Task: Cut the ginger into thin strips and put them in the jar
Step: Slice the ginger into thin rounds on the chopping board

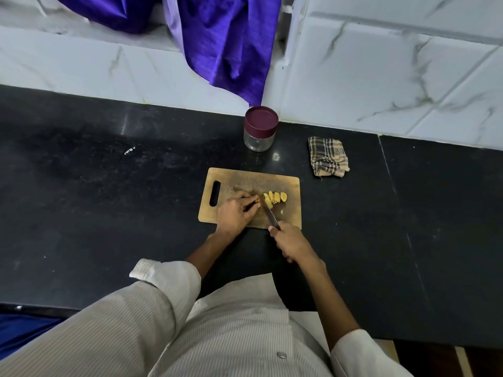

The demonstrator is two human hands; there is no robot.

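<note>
A wooden cutting board [291,183] lies on the black counter. My left hand [235,213] holds the uncut ginger piece [257,200] down with curled fingers. Just right of it, several yellow ginger slices [275,198] lie fanned out, with one small bit [282,212] nearer me. My right hand [292,242] grips the handle of a knife [270,213], whose blade runs up to the ginger between my fingertips and the slices. Behind the board stands a glass jar [258,141] with a maroon lid [261,119] on it, empty as far as I can see.
A folded checked cloth [328,156] lies on the counter, right of the jar. A purple curtain [226,44] hangs down the tiled wall above the jar. The black counter [109,200] stretches wide to both sides.
</note>
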